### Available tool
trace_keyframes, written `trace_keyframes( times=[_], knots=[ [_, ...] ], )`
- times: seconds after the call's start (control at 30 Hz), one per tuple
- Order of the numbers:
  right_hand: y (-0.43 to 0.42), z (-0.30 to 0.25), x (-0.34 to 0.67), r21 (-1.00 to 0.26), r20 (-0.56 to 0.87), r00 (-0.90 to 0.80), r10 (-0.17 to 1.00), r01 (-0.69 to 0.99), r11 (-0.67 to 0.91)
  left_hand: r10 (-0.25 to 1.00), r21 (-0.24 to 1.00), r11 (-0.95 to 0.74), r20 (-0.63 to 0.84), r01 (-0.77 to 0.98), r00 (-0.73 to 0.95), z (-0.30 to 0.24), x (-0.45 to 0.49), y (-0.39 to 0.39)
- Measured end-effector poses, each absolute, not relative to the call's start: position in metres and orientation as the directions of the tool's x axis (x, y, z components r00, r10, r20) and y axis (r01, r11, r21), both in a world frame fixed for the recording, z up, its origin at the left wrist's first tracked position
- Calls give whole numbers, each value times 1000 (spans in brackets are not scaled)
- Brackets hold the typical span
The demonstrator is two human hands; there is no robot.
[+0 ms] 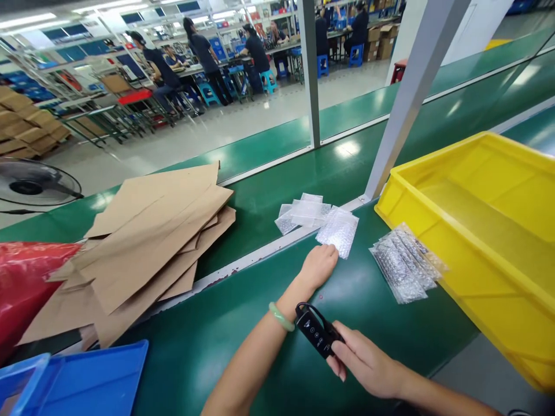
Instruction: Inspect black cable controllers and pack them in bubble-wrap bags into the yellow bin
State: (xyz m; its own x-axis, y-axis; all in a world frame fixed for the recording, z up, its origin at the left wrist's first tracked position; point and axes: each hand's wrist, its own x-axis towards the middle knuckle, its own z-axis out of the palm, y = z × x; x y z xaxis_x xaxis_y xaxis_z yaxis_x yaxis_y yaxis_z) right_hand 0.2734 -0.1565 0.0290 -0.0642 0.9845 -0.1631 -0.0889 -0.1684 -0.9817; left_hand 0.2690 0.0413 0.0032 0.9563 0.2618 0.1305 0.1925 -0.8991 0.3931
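My left hand (319, 266), with a pale green bangle (281, 317) on its wrist, has its fingers curled at the lower edge of a bubble-wrap bag (339, 231). Its fingertips are partly hidden, but the bag's edge appears pinched in them. Closer to me, my right hand (366, 361) is closed around a slim black device (314, 331) with white symbols and a looped black cable. Behind the left hand, several more bubble-wrap bags (306, 212) lie loosely across the white rail. Another overlapping pile of bubble-wrap bags (405, 263) rests to the right, against the yellow bin.
A big yellow bin (455, 242) occupies the right side. Brown cardboard sheets (160, 231) are heaped at left, near a red bag (30, 283) and blue bin (93, 375). A grey post (407, 92) rises from the green bench (243, 323). Several people work in the background.
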Motion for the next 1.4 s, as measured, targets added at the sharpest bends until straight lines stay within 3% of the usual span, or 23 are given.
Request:
trace_keyframes(
  times=[0.1, 0.27, 0.37, 0.47, 0.57, 0.73, 0.87, 0.9, 0.93, 1.0, 1.1, 1.2, 1.27, 1.33, 1.4],
  knots=[
    [-157, 27, 271, -979, -174, -63, 983, -100, -180, 234, 326, -925, 92, 193, 968, 2, 283, 43],
    [-155, 24, 273, -976, -184, -63, 981, -110, -190, 293, 233, -935, 79, 268, 953, 14, 256, 51],
    [-150, 25, 270, -976, -176, -84, 981, -117, -185, 247, 219, -949, 67, 227, 967, 19, 248, 46],
    [-146, 29, 264, -981, -161, -118, 980, -86, -172, 177, 243, -957, 52, 159, 983, 12, 262, 37],
    [-148, 31, 258, -986, -149, -120, 981, -59, -157, 184, 287, -945, 77, 155, 980, 1, 281, 34],
    [-158, 28, 256, -979, -189, -83, 978, -62, -194, 364, 407, -879, 231, 250, 902, 8, 271, 46],
    [-157, 28, 258, -974, -206, -105, 973, -76, -214, 665, 547, -724, 393, 420, 635, 34, 200, 61],
    [-155, 29, 258, -975, -203, -117, 972, -71, -212, 757, 618, -643, 419, 453, 502, 39, 175, 63],
    [-153, 29, 258, -975, -200, -133, 971, -65, -210, 867, 769, -496, 409, 404, 286, 42, 149, 64],
    [-148, 29, 256, -977, -195, -173, 965, -52, -207, 963, 951, -238, 257, 197, -78, 40, 94, 59],
    [-142, 27, 250, -976, -201, -247, 948, -27, -214, 910, 999, -13, 24, 29, -413, 19, 18, 34],
    [-137, 26, 241, -973, -228, -331, 916, 30, -231, 849, 983, 178, -173, -37, -499, -9, -32, -10],
    [-135, 25, 235, -968, -251, -379, 891, 88, -235, 852, 960, 280, -236, 25, -467, -20, -47, -39],
    [-133, 23, 228, -961, -275, -421, 864, 143, -236, 882, 925, 289, -156, 248, -444, -21, -53, -60],
    [-133, 22, 220, -955, -295, -455, 840, 179, -238, 933, 835, 159, 48, 526, -358, -16, -53, -67]
  ],
)
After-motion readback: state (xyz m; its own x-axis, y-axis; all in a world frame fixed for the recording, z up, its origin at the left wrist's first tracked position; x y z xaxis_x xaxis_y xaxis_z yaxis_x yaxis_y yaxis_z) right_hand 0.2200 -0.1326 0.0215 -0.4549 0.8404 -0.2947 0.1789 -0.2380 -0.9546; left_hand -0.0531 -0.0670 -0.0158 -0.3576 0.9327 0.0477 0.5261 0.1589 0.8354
